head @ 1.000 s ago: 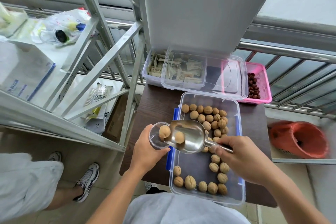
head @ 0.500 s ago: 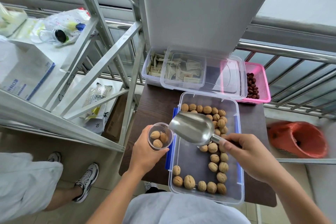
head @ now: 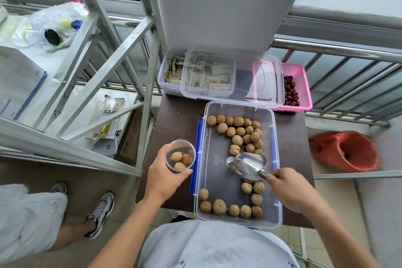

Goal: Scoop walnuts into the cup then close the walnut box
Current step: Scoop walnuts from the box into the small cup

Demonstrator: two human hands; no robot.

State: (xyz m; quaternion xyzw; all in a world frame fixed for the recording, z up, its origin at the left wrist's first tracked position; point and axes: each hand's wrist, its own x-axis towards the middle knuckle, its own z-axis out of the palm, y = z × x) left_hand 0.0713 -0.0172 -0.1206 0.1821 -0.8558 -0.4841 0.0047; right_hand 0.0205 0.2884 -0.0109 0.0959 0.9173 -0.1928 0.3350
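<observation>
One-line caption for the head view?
Left hand holds cup; right hand dips scoop into walnut box.

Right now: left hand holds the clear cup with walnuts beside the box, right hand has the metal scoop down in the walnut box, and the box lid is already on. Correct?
Not quite. The walnut box is open, with no lid on it, as the head view shows. The rest stands: the left hand holds the clear cup of walnuts beside it, and the right hand has the metal scoop down in the box.
</observation>
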